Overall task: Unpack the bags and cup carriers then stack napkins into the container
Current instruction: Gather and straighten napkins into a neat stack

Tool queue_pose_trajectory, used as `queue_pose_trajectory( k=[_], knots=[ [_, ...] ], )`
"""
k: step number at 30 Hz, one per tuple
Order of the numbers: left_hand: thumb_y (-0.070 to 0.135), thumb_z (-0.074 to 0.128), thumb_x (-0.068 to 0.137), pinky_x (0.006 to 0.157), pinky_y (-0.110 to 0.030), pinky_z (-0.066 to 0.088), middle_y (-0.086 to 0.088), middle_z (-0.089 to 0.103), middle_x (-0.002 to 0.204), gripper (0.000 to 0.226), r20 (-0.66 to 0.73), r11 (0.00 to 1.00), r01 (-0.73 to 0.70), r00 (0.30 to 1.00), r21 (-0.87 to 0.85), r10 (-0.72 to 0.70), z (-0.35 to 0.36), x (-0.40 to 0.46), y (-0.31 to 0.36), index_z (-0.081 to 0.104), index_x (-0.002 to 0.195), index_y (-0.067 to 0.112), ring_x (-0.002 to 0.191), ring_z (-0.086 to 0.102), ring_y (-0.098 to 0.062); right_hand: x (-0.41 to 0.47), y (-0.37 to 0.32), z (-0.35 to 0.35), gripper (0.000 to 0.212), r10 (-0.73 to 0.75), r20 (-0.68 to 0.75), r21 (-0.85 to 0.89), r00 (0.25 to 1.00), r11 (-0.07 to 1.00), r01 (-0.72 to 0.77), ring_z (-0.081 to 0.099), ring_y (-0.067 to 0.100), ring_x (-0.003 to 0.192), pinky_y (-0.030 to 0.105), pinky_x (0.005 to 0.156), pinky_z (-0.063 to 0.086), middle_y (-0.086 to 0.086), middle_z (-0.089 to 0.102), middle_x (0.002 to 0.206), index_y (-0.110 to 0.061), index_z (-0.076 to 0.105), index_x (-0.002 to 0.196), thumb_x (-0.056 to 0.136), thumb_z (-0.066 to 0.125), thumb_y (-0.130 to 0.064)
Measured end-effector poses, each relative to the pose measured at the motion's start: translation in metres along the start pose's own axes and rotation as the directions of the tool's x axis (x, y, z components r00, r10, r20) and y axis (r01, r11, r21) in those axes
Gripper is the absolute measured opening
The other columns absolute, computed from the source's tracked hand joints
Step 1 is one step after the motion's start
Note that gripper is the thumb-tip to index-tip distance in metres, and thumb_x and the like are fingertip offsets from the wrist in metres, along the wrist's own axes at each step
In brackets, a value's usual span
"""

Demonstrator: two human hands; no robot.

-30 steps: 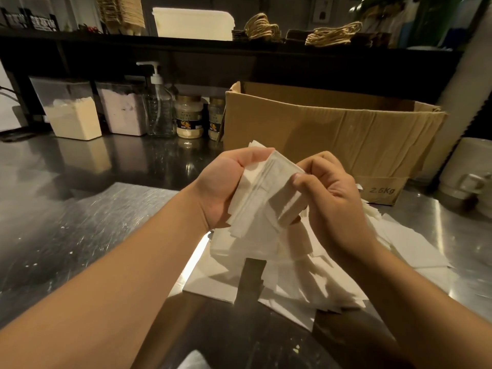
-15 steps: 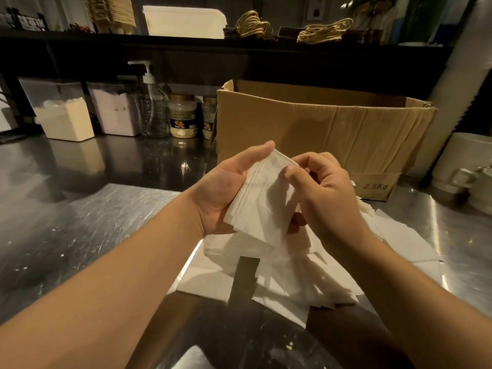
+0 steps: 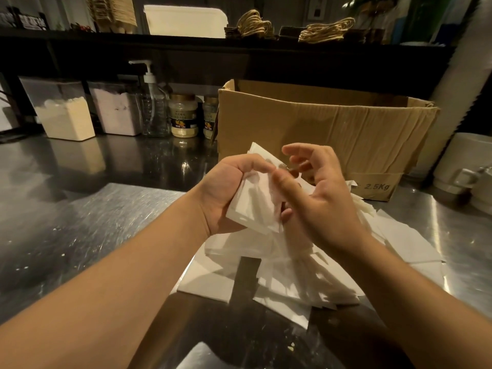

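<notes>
At frame centre, the right hand [image 3: 322, 193] has let go, fingers now spread apart, leaving the napkin stack [image 3: 255, 206] clamped in the left hand [image 3: 226, 193] alone above the loose napkins [image 3: 306, 275] on the counter [image 3: 80, 222]; squaring seems finished.

One cardboard box [image 3: 319, 134] stood at 12 o'clock on the steel counter [image 3: 80, 222]. Two hands were in view: the left hand [image 3: 226, 193] and the right hand [image 3: 324, 198]. Napkins formed two groups: one small stack of napkins [image 3: 255, 209] at centre and one loose pile of napkins [image 3: 306, 275] at 6 o'clock; the individual sheets could not be counted. At 10 o'clock stood two clear bins of powder [image 3: 66, 115], one pump bottle [image 3: 154, 107] and two lidded jars [image 3: 182, 115]. At 12 o'clock, on the shelf, were one white container [image 3: 186, 22] and two bundles of twine handles [image 3: 326, 30].
</notes>
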State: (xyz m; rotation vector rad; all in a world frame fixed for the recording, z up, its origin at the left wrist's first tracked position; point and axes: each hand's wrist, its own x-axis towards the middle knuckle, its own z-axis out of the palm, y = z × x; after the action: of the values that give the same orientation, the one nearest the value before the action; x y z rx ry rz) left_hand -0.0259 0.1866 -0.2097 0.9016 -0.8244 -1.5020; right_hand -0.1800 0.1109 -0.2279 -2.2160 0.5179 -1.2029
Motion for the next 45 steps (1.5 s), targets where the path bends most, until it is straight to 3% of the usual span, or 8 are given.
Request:
queue_pose_trajectory(
  k=[2, 5, 11, 17, 23, 33, 39, 45],
  knots=[
    [0.018, 0.063, 0.078, 0.091, -0.043, 0.052, -0.012, 0.061, 0.110, 0.052, 0.042, 0.999, -0.011, 0.999, -0.033, 0.012, 0.000, -0.001, 0.000, 0.056, 0.129, 0.013, 0.099, 0.061, -0.027, -0.002, -0.002, -0.003, 0.078, -0.049, 0.158, -0.050, 0.986, 0.997, 0.057, 0.040, 0.007, 0.127, 0.017, 0.095, 0.046, -0.017, 0.035, 0.137, -0.045, 0.037, 0.141, 0.074, 0.067, -0.073],
    [0.019, 0.060, 0.076, 0.074, -0.038, 0.058, -0.008, 0.068, 0.088, 0.038, -0.003, 0.996, -0.077, 0.997, 0.044, 0.077, 0.005, -0.002, -0.001, 0.062, 0.114, 0.017, 0.079, 0.068, -0.024, -0.004, -0.003, -0.005, 0.116, -0.057, 0.310, -0.121, 0.949, 0.988, 0.099, 0.022, 0.013, 0.141, 0.050, 0.109, 0.044, -0.026, 0.016, 0.151, -0.058, 0.008, 0.152, 0.061, 0.077, -0.078],
    [0.020, 0.059, 0.074, 0.066, -0.036, 0.060, -0.007, 0.068, 0.081, 0.036, -0.026, 0.992, -0.099, 0.994, 0.081, 0.102, 0.006, -0.001, -0.004, 0.061, 0.110, 0.020, 0.073, 0.069, -0.022, -0.004, -0.006, -0.003, 0.122, -0.028, 0.345, -0.217, 0.938, 0.970, 0.109, 0.009, -0.015, 0.119, 0.057, 0.117, 0.031, -0.035, 0.019, 0.140, -0.059, -0.001, 0.151, 0.067, 0.087, -0.056],
    [0.019, 0.062, 0.072, 0.076, -0.041, 0.058, -0.008, 0.068, 0.086, 0.039, -0.038, 0.992, -0.066, 0.997, 0.107, 0.070, 0.004, -0.001, -0.002, 0.061, 0.112, 0.017, 0.080, 0.068, -0.025, -0.003, -0.001, -0.004, 0.106, -0.081, 0.316, -0.152, 0.945, 0.979, 0.135, 0.020, 0.004, 0.138, 0.057, 0.112, 0.039, -0.029, 0.020, 0.148, -0.063, 0.007, 0.149, 0.067, 0.073, -0.076],
    [0.018, 0.068, 0.059, 0.087, -0.049, 0.053, -0.016, 0.065, 0.093, 0.060, 0.006, 0.993, -0.015, 1.000, 0.115, 0.015, -0.002, -0.001, 0.001, 0.062, 0.117, 0.008, 0.082, 0.065, -0.030, 0.003, 0.007, -0.002, 0.031, -0.073, 0.011, -0.006, 0.997, 0.997, 0.073, 0.046, 0.001, 0.122, 0.036, 0.103, 0.048, -0.017, 0.045, 0.130, -0.046, 0.051, 0.124, 0.096, 0.050, -0.058],
    [0.019, 0.071, 0.057, 0.090, -0.054, 0.050, -0.017, 0.064, 0.095, 0.075, -0.035, 0.962, -0.014, 0.999, 0.272, 0.024, -0.001, -0.003, -0.001, 0.058, 0.130, 0.007, 0.083, 0.064, -0.032, 0.004, 0.005, -0.002, 0.013, 0.014, 0.063, 0.057, 0.998, 0.998, -0.017, 0.053, -0.003, 0.104, 0.008, 0.083, 0.048, -0.017, 0.054, 0.114, -0.044, 0.059, 0.103, 0.094, 0.066, -0.037],
    [0.017, 0.064, 0.071, 0.076, -0.044, 0.058, -0.013, 0.066, 0.094, 0.056, -0.009, 0.971, 0.007, 1.000, 0.239, -0.005, 0.002, -0.004, 0.000, 0.058, 0.126, 0.012, 0.079, 0.067, -0.026, 0.005, 0.003, -0.002, 0.012, 0.120, 0.113, 0.230, 0.986, 0.963, -0.143, 0.065, 0.017, 0.101, 0.036, 0.082, 0.063, 0.001, 0.063, 0.112, -0.028, 0.062, 0.102, 0.093, 0.066, -0.035],
    [0.020, 0.065, 0.070, 0.078, -0.044, 0.059, -0.011, 0.067, 0.097, 0.058, -0.035, 0.963, 0.011, 0.999, 0.270, -0.001, 0.001, -0.004, -0.002, 0.058, 0.128, 0.018, 0.084, 0.068, -0.026, 0.004, 0.001, -0.003, 0.015, 0.145, 0.105, 0.296, 0.984, 0.940, -0.170, 0.068, 0.022, 0.098, 0.042, 0.078, 0.064, 0.002, 0.066, 0.105, -0.024, 0.063, 0.101, 0.092, 0.066, -0.036]
  ],
)
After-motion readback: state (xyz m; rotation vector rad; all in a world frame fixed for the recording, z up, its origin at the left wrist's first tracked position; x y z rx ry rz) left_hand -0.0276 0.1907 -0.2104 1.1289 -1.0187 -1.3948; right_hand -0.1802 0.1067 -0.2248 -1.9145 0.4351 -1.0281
